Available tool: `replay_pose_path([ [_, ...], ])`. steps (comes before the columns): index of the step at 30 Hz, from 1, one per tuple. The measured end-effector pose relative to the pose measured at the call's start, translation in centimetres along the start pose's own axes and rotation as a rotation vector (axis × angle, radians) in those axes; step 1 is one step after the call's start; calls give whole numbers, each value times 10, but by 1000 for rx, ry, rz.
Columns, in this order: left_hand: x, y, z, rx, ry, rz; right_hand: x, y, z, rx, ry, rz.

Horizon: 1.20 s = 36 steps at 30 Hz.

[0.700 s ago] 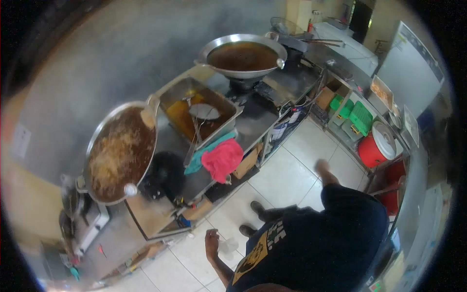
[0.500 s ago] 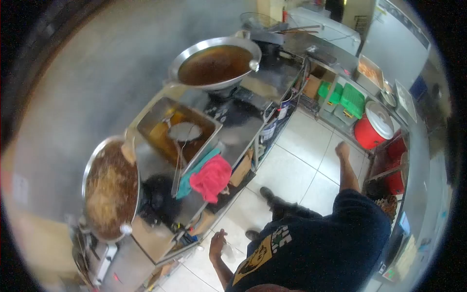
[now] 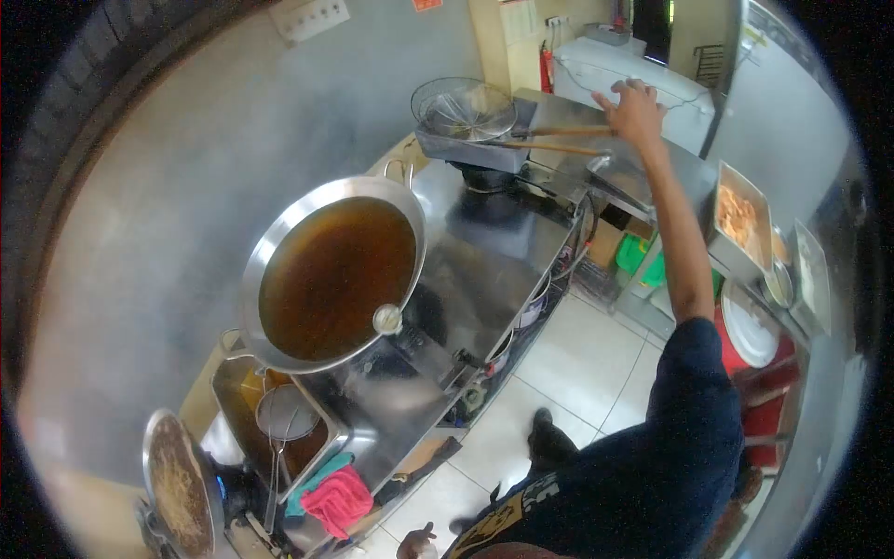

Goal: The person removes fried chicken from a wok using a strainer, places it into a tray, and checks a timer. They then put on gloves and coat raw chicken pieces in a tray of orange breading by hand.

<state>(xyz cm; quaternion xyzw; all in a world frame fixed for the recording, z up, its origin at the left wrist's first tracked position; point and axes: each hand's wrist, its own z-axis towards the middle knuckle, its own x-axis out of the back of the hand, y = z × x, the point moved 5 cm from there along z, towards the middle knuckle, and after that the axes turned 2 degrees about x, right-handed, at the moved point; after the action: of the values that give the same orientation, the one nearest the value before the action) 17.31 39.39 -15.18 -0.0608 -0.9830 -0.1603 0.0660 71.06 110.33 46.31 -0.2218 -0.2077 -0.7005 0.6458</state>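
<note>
My right hand (image 3: 638, 116) reaches out with its fingers spread, close over two wooden handles (image 3: 559, 149). A wide wire strainer (image 3: 464, 110) rests on a grey rectangular pan (image 3: 475, 149) beside these handles. Low in the view, my left hand (image 3: 415, 542) is partly cut off by the frame; its fingers are curled by something pale I cannot make out. Nearest to it on the counter lies a pink cloth (image 3: 337, 501) over a teal cloth (image 3: 307, 483).
A large wok of brown oil (image 3: 340, 279) stands mid-counter. Further left are a steel pan (image 3: 326, 445) with a round skimmer (image 3: 287, 413) and a second wok (image 3: 182, 484) with frothing contents over a blue flame. At right stands a tray of orange-brown food (image 3: 738, 216).
I have moved along the counter towards the strainer. My right hand has risen from my side, its closed fingers opening, and now reaches over the handles. My left hand stays low.
</note>
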Motion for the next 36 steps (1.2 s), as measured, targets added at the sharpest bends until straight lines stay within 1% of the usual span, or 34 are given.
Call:
replay_pose_path([
  [1,-16,26,-7,-1,-35,-27,-28,10,33,19,-10,14],
  [2,-33,51,-11,-18,-70,-55,-80,27,55,-128,-547,233],
  [3,-48,82,-16,-58,-90,-78,-123,34,54,-275,-1089,437],
  [4,-61,105,-4,-181,-102,-200,-149,36,55,-250,-1104,440],
  [5,-74,164,-21,-276,-95,-102,-185,26,33,-282,-1334,724],
  [6,-85,228,-33,-415,-11,39,-211,11,13,-314,-1551,1017],
  [7,-100,302,-67,-642,-64,-103,-226,4,1,-388,-1596,1117],
  [8,-114,366,-75,-578,-128,-65,-237,-1,-9,-466,-1639,1209],
  [9,-133,416,-67,-718,-166,-37,-253,-2,-16,-453,-1649,1198],
  [10,-155,481,-78,-790,-348,-95,-261,-7,-24,-525,-1756,1434],
  [11,-175,540,-96,-833,-393,-75,-266,-8,-26,-602,-1849,1678],
  [12,-193,595,-104,-924,-391,-51,-266,-6,-22,-594,-1856,1669],
  [13,-210,649,-120,-948,-485,-90,-259,-9,-16,-698,-1849,1788],
  [14,-224,699,-146,-919,-478,-149,-252,-12,-9,-802,-1830,1907],
  [15,-242,747,-126,-890,-536,-255,-246,-11,-5,-784,-1826,1902],
  [16,-250,795,-161,-903,-570,-271,-240,-10,0,-766,-1798,1875],
  [17,-257,835,-173,-830,-604,-440,-235,-7,4,-749,-1768,1850],
  [19,-270,895,-206,-727,-782,-719,-219,2,7,-705,-1744,1841],
  [20,-278,922,-199,-738,-787,-724,-212,7,7,-682,-1729,1831],
  [21,-286,951,-187,-812,-963,-854,-208,12,4,-671,-1731,1822],
  [22,-292,975,-174,-883,-1139,-981,-204,16,3,-641,-1686,1825],
  [23,-298,991,-154,-889,-1140,-986,-204,21,4,-611,-1642,1829],
  [25,-301,1010,-120,-981,-797,-851,-212,28,2,-575,-1616,1856],
  [26,-303,1017,-113,-981,-793,-853,-216,30,3,-545,-1586,1887],
  [28,-298,1021,-108,-1003,-541,-789,-219,33,10,-525,-1557,1930],
  [29,-301,1018,-106,-996,-536,-789,-219,35,11,-505,-1524,1969],
  [30,-299,1014,-114,-1037,-494,-835,-216,36,13,-508,-1528,1973],
  [31,-295,1010,-119,-1077,-449,-882,-211,38,17,-490,-1479,1977],
  [32,-291,1004,-123,-1075,-442,-884,-209,39,19,-470,-1432,1980],
  [34,-276,999,-134,-1152,-308,-740,-216,44,25,-439,-1417,1981],
  [35,-273,999,-138,-1154,-302,-739,-219,46,27,-416,-1396,1979],
  [36,-267,999,-143,-1201,-227,-761,-216,46,28,-411,-1395,1985],
])
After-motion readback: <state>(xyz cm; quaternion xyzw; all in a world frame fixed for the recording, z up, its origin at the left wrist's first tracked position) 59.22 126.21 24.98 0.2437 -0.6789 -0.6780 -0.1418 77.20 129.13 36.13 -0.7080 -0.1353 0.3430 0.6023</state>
